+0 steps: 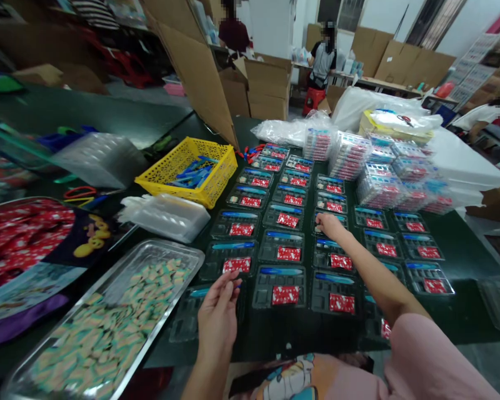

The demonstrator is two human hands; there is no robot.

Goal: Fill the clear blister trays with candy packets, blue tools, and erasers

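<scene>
Rows of clear plastic trays (270,297) cover the dark table, most with a blue pen (281,271) and a red patterned packet (289,254). Reaching into the third column, my right hand (330,225) has its fingers pinched at the left compartments of one tray; whatever they hold is hidden. My left hand (220,303) hovers over a near-left tray, fingers curled together and palm partly up, its contents not visible. To its left lies a metal tray (198,256) with many small striped pastel pieces (120,311). Similar small pale pieces sit in some farther trays.
A yellow basket (219,180) of blue pens stands behind stacked empty plastic trays (170,216). Red packets fill a bag (25,239) at far left. Stacks of packed trays (350,155) rise at back right. A cardboard flap (195,61) leans beyond; people work in the background.
</scene>
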